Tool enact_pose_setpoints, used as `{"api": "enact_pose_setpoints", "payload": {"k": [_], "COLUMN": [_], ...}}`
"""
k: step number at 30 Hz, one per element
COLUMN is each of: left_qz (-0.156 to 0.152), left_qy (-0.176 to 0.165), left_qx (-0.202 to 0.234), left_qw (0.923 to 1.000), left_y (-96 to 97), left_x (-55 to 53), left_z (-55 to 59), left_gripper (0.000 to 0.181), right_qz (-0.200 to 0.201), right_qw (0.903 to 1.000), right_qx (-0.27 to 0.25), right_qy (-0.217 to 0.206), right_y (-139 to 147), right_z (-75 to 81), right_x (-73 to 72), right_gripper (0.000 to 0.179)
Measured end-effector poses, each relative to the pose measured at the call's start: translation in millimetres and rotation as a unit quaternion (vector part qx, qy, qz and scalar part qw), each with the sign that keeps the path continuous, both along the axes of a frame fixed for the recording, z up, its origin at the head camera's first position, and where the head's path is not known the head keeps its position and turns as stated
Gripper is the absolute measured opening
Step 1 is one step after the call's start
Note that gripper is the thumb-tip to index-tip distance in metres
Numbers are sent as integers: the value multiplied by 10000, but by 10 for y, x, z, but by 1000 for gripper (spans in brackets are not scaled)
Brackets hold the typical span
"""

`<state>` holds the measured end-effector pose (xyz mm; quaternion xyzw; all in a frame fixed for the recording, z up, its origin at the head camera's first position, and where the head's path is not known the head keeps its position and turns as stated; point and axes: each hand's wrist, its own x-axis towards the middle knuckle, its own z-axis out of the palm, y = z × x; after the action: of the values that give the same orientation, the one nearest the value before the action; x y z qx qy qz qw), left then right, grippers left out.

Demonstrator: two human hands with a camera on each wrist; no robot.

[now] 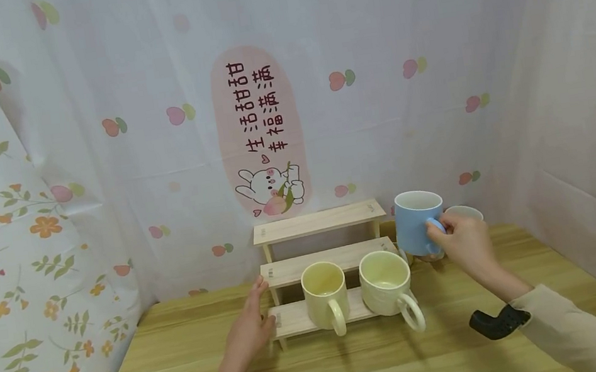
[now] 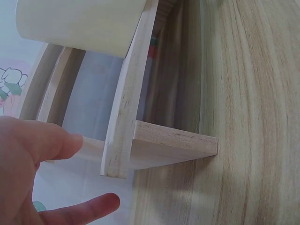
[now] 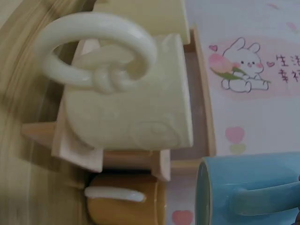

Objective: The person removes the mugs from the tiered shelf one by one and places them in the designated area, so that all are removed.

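Note:
My right hand pinches the handle of a light blue mug, which it holds upright beside the right end of a three-tier wooden rack. On the rack's lowest tier stand a yellow mug and, to its right, a cream mug with a ring-shaped handle; both handles face me. My left hand is at the rack's left end, its fingers extended beside the tiers. In the left wrist view its thumb overlaps the rack and another finger stretches out below the tier's end.
Beyond the right hand shows the rim of a pale mug, mostly hidden. An orange-brown mug with a white handle is close to the rack's right end. Patterned curtains hang behind the wooden table and along both sides.

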<state>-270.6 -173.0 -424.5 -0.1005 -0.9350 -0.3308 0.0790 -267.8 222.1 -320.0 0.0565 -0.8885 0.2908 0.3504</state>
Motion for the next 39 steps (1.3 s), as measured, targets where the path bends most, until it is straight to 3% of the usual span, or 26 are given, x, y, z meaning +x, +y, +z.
{"api": "enact_pose_setpoints", "payload": {"k": [12, 18, 22, 29, 36, 39], "left_qz": [11, -39, -42, -74, -96, -75], "left_qy": [64, 126, 59, 117, 39, 18], "left_qx": [-13, -19, -23, -19, 7, -9], "left_qw": [10000, 9999, 10000, 9999, 9999, 10000], "left_y": [0, -4, -4, -11, -11, -4], "left_x": [5, 13, 14, 6, 20, 20], "left_z": [-13, -17, -6, 18, 18, 16], "left_gripper": [67, 67, 68, 67, 67, 67], "right_qz": [-249, -196, -150, -120, -93, -106], "right_qw": [9981, 9977, 9980, 9970, 9982, 9979], "right_qx": [306, 566, 542, 413, 454, 397], "right_qy": [-463, -321, -296, -638, -382, -504], "right_y": [172, 211, 227, 257, 254, 251], "right_z": [-346, -562, -667, -827, -989, -1020], "right_x": [38, 32, 32, 15, -23, -28], "right_gripper": [33, 32, 32, 28, 33, 30]}}
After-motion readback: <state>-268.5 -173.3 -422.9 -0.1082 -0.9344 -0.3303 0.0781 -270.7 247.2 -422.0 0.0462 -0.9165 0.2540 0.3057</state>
